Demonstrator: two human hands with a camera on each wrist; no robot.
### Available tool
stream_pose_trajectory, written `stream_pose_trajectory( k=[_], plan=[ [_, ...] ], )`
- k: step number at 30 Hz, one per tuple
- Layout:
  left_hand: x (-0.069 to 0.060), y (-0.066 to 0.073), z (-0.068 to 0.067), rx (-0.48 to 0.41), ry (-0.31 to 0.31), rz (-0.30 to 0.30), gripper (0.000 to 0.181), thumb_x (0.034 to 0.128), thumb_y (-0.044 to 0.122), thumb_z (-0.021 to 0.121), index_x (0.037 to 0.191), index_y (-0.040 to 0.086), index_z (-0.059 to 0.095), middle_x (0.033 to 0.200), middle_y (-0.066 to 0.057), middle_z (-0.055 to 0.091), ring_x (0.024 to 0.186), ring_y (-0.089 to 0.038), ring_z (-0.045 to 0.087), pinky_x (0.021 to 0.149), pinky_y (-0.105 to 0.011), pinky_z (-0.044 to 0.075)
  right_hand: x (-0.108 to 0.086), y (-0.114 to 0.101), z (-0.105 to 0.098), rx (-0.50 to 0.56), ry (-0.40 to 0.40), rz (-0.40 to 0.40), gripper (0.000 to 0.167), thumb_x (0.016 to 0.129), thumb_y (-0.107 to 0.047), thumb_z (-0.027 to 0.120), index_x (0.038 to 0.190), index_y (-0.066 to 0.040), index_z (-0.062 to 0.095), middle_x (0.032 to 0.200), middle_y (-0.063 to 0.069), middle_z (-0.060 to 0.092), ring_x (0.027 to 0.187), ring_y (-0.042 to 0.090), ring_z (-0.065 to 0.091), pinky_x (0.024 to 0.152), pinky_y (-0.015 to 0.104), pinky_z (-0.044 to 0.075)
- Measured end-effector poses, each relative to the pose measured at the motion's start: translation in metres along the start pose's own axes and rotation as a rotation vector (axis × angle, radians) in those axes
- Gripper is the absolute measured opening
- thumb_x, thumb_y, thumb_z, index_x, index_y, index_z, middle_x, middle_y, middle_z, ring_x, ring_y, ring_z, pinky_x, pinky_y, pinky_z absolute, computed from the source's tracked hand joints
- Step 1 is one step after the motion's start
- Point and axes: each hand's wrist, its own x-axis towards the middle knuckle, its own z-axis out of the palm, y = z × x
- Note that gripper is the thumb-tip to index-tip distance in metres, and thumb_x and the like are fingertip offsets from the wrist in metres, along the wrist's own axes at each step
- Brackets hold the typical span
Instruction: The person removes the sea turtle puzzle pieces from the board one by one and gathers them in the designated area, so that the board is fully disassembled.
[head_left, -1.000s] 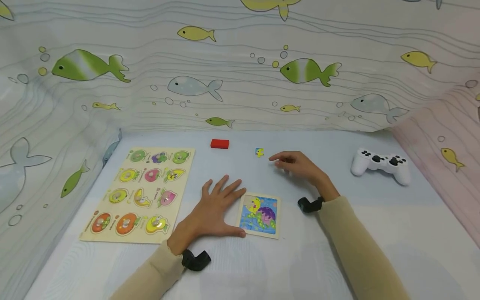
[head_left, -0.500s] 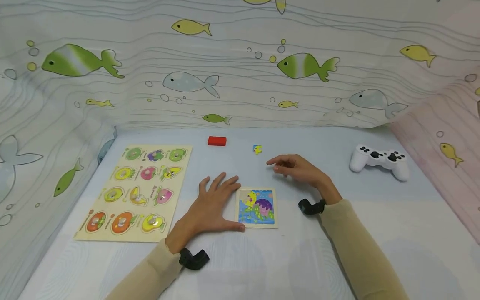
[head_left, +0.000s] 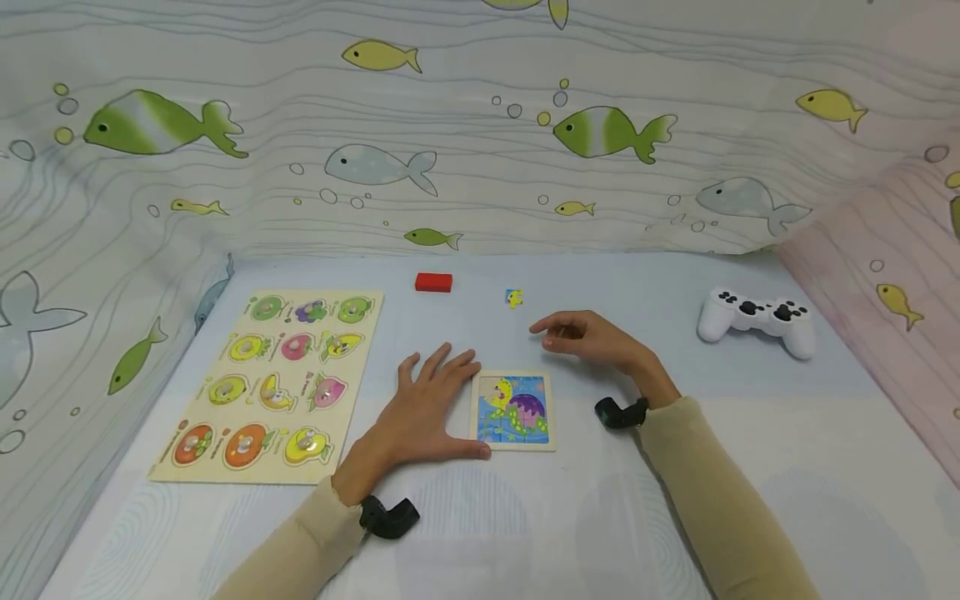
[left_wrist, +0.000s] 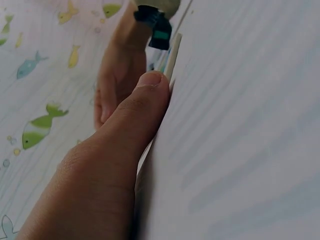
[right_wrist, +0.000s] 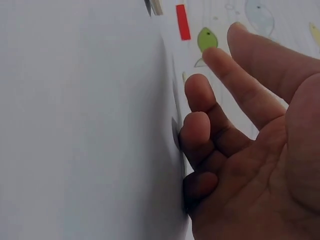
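A small square jigsaw puzzle (head_left: pixel 513 411) in a pale wooden frame, picturing a yellow and purple turtle, lies flat on the table. My left hand (head_left: pixel 427 417) rests at its left side with fingers spread, index fingertip by the far left corner and thumb by the near left one. The left wrist view shows that thumb (left_wrist: pixel 125 120) against the frame's edge. Beyond the puzzle's far right corner, my right hand (head_left: pixel 588 337) rests on its side, fingers loosely bent and holding nothing. A loose yellow and blue jigsaw piece (head_left: pixel 513 297) lies just past its fingertips.
At the left lies a wooden fruit knob-puzzle board (head_left: pixel 291 387). A red block (head_left: pixel 433 282) sits near the back, and a white game controller (head_left: pixel 757 321) at the right. Fish-patterned cloth (head_left: pixel 465 125) rises behind and along both sides.
The turtle puzzle has turned slightly and shifted away from me, so it lies squarer now, the left hand staying at its side. My right hand has drawn back a little from the loose piece.
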Motion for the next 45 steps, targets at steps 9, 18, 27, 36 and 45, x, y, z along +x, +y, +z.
stream_pose_trajectory(
  k=[9, 18, 27, 36, 45],
  plan=[
    [-0.002, 0.003, 0.003, -0.069, 0.026, 0.064, 0.095, 0.0732, 0.086, 0.062, 0.148, 0.030, 0.046, 0.166, 0.011, 0.033, 0.159, -0.029, 0.018, 0.119, -0.063, 0.009, -0.005, -0.017, 0.018, -0.116, -0.137, -0.116, 0.032, 0.090, -0.019, 0.077, 0.122, -0.020, 0.073, 0.122, -0.003, 0.070, 0.103, 0.018, 0.057, 0.091, 0.032, 0.046],
    [-0.005, 0.005, 0.000, -0.066, 0.023, 0.151, 0.068, 0.0802, 0.076, 0.065, 0.134, 0.035, 0.057, 0.164, 0.006, 0.039, 0.157, -0.032, 0.023, 0.119, -0.063, 0.015, -0.007, -0.036, 0.038, -0.283, -0.204, -0.188, 0.032, 0.091, -0.009, 0.073, 0.118, -0.025, 0.076, 0.115, 0.000, 0.062, 0.108, 0.017, 0.051, 0.091, 0.035, 0.039],
    [-0.014, 0.004, -0.002, -0.039, 0.042, 0.234, 0.051, 0.0862, 0.066, 0.062, 0.130, 0.039, 0.064, 0.162, -0.007, 0.042, 0.154, -0.040, 0.028, 0.114, -0.068, 0.020, -0.007, -0.040, 0.052, -0.325, -0.201, -0.234, 0.034, 0.092, -0.006, 0.070, 0.121, -0.022, 0.075, 0.111, 0.002, 0.062, 0.098, 0.015, 0.049, 0.084, 0.032, 0.037],
    [-0.010, 0.004, 0.000, -0.047, 0.042, 0.236, 0.051, 0.0869, 0.065, 0.062, 0.133, 0.042, 0.063, 0.162, -0.007, 0.041, 0.154, -0.040, 0.027, 0.115, -0.068, 0.019, -0.008, -0.044, 0.048, -0.372, -0.215, -0.246, 0.037, 0.093, -0.005, 0.068, 0.125, -0.021, 0.074, 0.106, 0.003, 0.059, 0.091, 0.016, 0.046, 0.077, 0.031, 0.035],
    [-0.007, 0.002, -0.003, -0.055, 0.037, 0.230, 0.053, 0.0881, 0.064, 0.062, 0.137, 0.044, 0.061, 0.163, -0.007, 0.040, 0.155, -0.040, 0.026, 0.115, -0.069, 0.018, -0.003, -0.043, 0.044, -0.363, -0.217, -0.279, 0.038, 0.093, -0.003, 0.066, 0.126, -0.019, 0.073, 0.104, 0.005, 0.059, 0.089, 0.018, 0.045, 0.076, 0.033, 0.031]
  ],
)
